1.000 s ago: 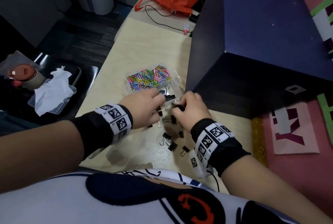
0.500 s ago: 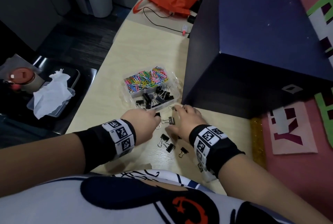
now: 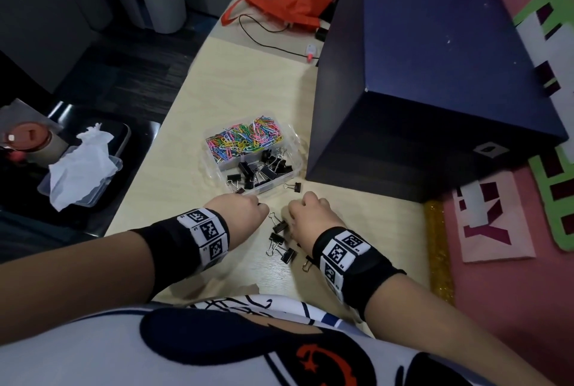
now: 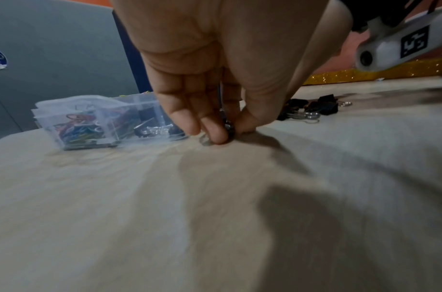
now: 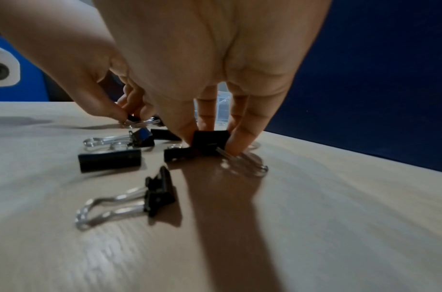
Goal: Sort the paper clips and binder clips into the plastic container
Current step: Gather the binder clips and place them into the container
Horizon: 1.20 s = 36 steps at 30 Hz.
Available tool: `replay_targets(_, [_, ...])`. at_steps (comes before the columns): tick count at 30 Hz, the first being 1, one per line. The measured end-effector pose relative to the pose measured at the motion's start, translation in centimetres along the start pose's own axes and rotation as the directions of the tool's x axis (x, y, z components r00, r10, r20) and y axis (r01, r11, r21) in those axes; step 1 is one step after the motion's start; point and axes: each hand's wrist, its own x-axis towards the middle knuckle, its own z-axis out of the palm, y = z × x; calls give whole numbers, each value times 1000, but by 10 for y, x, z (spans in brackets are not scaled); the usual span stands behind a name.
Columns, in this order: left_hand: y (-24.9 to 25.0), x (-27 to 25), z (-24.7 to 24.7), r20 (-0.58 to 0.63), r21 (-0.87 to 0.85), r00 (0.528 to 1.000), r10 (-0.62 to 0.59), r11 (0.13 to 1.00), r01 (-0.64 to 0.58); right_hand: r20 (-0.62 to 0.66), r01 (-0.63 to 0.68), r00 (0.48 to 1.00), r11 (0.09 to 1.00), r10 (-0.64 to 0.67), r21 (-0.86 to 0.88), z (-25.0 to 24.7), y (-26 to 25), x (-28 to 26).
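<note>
Both our hands have drawn back from the plastic container (image 3: 292,149) to the table's (image 3: 198,100) near edge; left hand (image 4: 215,79) and right hand (image 5: 202,69) each pinch a binder clip (image 5: 210,139); no legible writing.

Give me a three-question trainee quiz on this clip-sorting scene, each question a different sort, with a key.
1. True or false: the coloured paper clips lie loose on the pale wooden table.
2. Multiple choice: the right hand pinches
A) a black binder clip on the table
B) the clear plastic container
C) nothing
3. Fill in: the container compartment nearer the person holds black ____ clips.

Key:
1. False; they fill the container's far compartment.
2. A
3. binder
</note>
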Motion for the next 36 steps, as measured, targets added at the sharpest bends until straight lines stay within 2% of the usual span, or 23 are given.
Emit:
replay_targets(4, [-1, -2, -1, -8, -28, 1000, -10, 1000, 10, 6, -3, 1000, 998, 2, 63, -5, 3, -4])
replay_targets(7, [-1, -3, -8, -59, -46, 998, -24, 999, 22, -25, -21, 999, 984, 25, 176, -17, 3, -8])
replay_targets(11, [-7, -9, -27, -221, -112, 973, -60, 993, 36, -209, 32, 978, 966, 23, 257, -40, -9, -10])
replay_targets(13, [-16, -11, -37, -312, -117, 945, -95, 991, 60, -352, 114, 936, 933, 15, 342, -53, -17, -10])
replay_targets(15, [-27, -12, -44, -372, -182, 915, -156, 979, 92, -442, 176, 897, 904, 16, 390, -63, -21, -8])
replay_targets(17, [-37, -13, -48, -403, -213, 892, -203, 969, 125, -388, 135, 921, 912, 29, 388, -66, -18, -5])
replay_targets(19, [-39, -12, -46, -405, -195, 890, -209, 971, 139, -159, -17, 985, 966, 60, 258, -63, -9, -5])
replay_targets(20, [-36, -12, -44, -392, -171, 901, -186, 977, 127, -20, -87, 996, 984, 92, 157, -58, -4, -7])
replay_targets(22, [-24, -10, -37, -341, -103, 934, -106, 992, 75, 182, -169, 969, 986, 166, -2, -45, 3, -15])
replay_targets(24, [-10, -7, -27, -282, -45, 959, -24, 999, 11, 266, -211, 938, 975, 222, -69, -30, 4, -24])
replay_targets(26, [0, -3, -17, -212, -4, 977, 26, 1000, -27, 276, -218, 934, 973, 229, -69, -15, 1, -31])
replay_targets(30, [8, 3, -5, -104, 17, 993, 50, 999, -49, 149, -146, 980, 986, 133, 81, 5, 0, -32])
replay_targets(33, [4, 4, -6, -67, 28, 997, 44, 999, -42, 66, -104, 993, 983, 95, 154, 9, 1, -31])
replay_targets(36, [2, 1, -7, -22, 17, 1000, 16, 1000, -16, 15, -62, 998, 987, 60, 146, 7, 2, -29])
